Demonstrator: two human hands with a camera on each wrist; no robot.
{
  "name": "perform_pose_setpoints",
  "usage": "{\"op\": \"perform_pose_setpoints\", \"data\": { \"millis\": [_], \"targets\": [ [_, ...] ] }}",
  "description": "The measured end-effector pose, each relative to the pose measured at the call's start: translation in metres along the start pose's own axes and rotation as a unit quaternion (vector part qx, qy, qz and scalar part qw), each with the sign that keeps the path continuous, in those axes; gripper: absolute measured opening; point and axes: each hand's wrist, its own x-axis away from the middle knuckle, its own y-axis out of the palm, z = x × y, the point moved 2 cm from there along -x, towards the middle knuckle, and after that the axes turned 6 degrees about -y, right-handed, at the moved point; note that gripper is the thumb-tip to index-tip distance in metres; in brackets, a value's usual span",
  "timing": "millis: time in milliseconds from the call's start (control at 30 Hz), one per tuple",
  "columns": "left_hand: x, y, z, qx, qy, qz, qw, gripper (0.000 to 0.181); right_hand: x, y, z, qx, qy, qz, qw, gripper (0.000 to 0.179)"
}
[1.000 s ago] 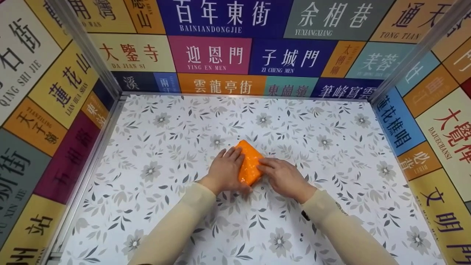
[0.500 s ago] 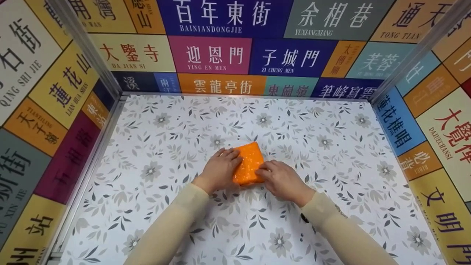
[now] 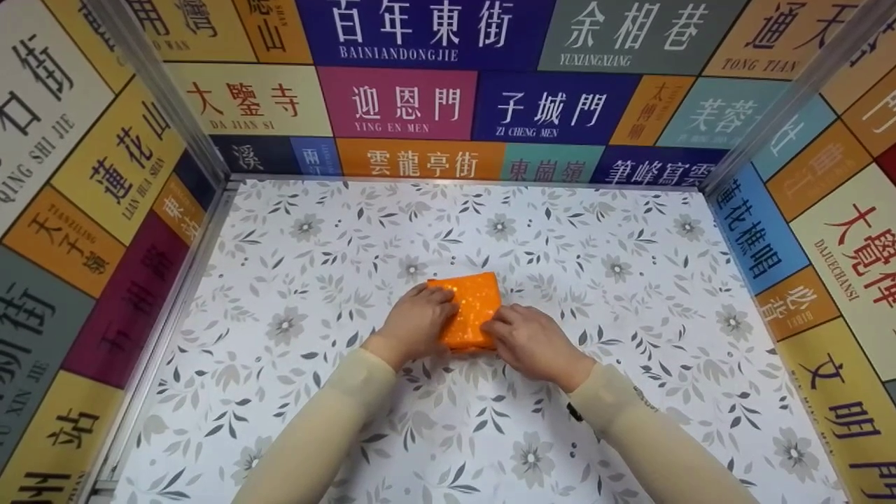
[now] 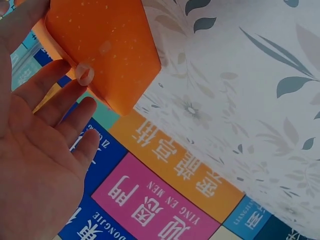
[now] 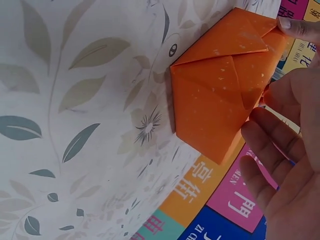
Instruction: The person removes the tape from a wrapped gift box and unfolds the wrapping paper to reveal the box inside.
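An orange gift-wrapped box (image 3: 473, 308), its paper flecked with pale specks, sits mid-table between both hands. The left hand (image 3: 418, 318) grips its left side, fingers bent over the edge onto the top. In the left wrist view, a small clear loop that looks like tape (image 4: 84, 73) lies at a fingertip beside the wrapped box (image 4: 105, 45). The right hand (image 3: 530, 337) holds the right side near its lower corner. In the right wrist view, the right thumb (image 5: 300, 29) touches a corner, and overlapping paper folds (image 5: 215, 75) show on the end face.
White table covering (image 3: 315, 406) with grey leaves and flowers lies under everything. Panels of colourful Chinese-lettered signs (image 3: 413, 105) stand at the back and both sides, joined by metal corner posts (image 3: 791, 98).
The wrapped box has turned clockwise from a slanted position to nearly square with the table. The left hand has shifted slightly left, and the right hand has moved down a little along the edge.
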Motion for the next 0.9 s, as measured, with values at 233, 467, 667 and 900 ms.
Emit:
{"op": "perform_pose_setpoints", "data": {
  "millis": [233, 467, 667, 900],
  "targets": [
    [-0.006, -0.004, 0.001, -0.012, -0.004, -0.011, 0.9999, 0.058, -0.01, 0.004, -0.001, -0.021, 0.04, -0.037, 0.9983, 0.04],
    [-0.006, -0.006, 0.005, -0.013, -0.016, -0.032, 0.9993, 0.058, -0.01, 0.012, -0.002, -0.026, 0.038, -0.046, 0.9979, 0.041],
    [-0.006, -0.008, 0.008, -0.032, -0.018, -0.031, 0.9988, 0.05, -0.009, 0.011, -0.004, -0.041, 0.012, -0.009, 0.999, 0.031],
    [-0.006, -0.007, 0.008, -0.042, -0.013, -0.03, 0.9986, 0.046, -0.01, 0.013, -0.004, -0.06, -0.006, 0.014, 0.9981, 0.025]
  ]
}}
